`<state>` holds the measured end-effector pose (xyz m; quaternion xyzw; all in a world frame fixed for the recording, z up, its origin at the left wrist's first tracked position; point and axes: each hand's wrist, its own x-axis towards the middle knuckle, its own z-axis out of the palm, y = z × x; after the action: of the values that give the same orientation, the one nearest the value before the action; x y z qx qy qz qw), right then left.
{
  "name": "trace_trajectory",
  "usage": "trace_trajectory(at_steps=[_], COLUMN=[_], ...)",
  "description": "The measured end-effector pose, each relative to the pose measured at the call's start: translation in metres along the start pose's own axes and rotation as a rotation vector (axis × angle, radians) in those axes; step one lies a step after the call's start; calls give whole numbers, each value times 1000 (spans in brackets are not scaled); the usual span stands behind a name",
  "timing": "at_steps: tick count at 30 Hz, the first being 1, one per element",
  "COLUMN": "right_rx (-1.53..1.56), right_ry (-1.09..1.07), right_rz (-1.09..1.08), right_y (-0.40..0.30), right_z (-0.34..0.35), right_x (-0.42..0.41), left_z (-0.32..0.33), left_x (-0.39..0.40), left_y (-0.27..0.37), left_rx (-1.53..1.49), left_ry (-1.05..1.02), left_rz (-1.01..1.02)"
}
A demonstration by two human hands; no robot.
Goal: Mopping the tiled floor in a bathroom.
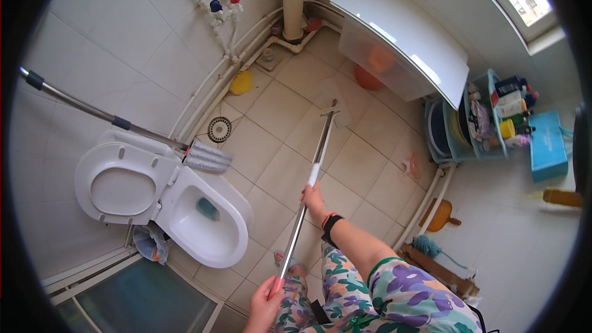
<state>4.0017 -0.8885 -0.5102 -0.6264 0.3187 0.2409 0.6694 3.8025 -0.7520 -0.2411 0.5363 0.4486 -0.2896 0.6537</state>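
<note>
My right hand (pixel 316 201) is closed around the middle of a metal pole, just below a white sleeve. Lower down, my left hand (pixel 266 303) grips the pink end of the same pole, close to my legs. The pole belongs to a long-handled floor wiper (pixel 301 222). Its flat, pale, translucent head (pixel 341 111) rests on the beige floor tiles (pixel 273 115) ahead of me. A black band and a red bracelet circle my right wrist.
Left stands a toilet (pixel 212 226) with its lid up; a grey flat mop (pixel 208 156) leans behind it, near a floor drain (pixel 219 129). A waste bin (pixel 150 243) sits beside the toilet. Right are a white-topped plastic box (pixel 384 55) and a blue rack (pixel 497 125) of bottles.
</note>
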Motion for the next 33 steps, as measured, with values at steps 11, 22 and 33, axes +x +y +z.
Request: trace_trajectory(at_steps=[11,22,33], right_rx=[95,-98,-641], right_ry=[16,35,-95], right_rz=[-63,-127,-192], right_y=[-193,-178,44], right_z=[-35,0,66], right_x=[247,246,59], left_z=[146,116,0], left_x=[171,180,22], left_y=[165,160,-16], left_rx=[-11,-356,-587], left_ry=[1,-27,80], left_rz=[433,35,-122])
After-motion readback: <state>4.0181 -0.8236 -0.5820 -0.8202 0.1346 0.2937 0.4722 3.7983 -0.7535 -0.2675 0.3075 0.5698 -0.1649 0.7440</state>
